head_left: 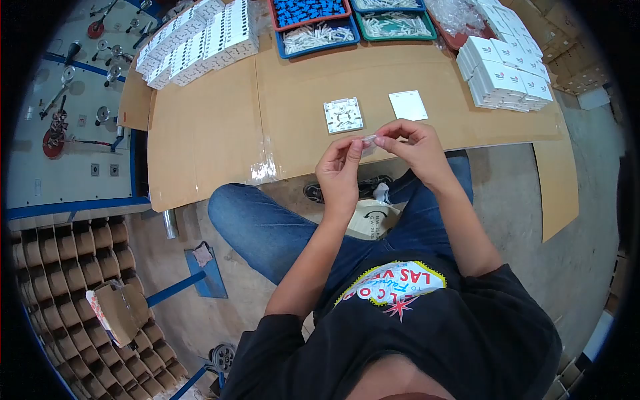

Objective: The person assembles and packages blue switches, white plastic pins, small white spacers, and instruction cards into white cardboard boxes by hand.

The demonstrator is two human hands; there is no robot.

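Note:
Just over the table's front edge, both hands pinch one small, clear or whitish plastic piece (369, 139); its exact kind is too small to make out. My left hand (340, 172) grips its left end between thumb and fingertips. On the other end, my right hand (419, 152) is closed in a pinch. Beyond the fingers lies a white square plastic housing (343, 115), its inner side with molded parts facing up. To the right of that rests a flat white square cover (408, 105), close behind my right hand.
Cardboard (200, 133) covers the table. White units (217, 43) are stacked at back left, and white boxes (503, 83) at right. Trays hold blue parts (308, 10) and clear-white pieces (320, 39). A divided cardboard crate (50, 280) and blue stand (207, 270) are at left.

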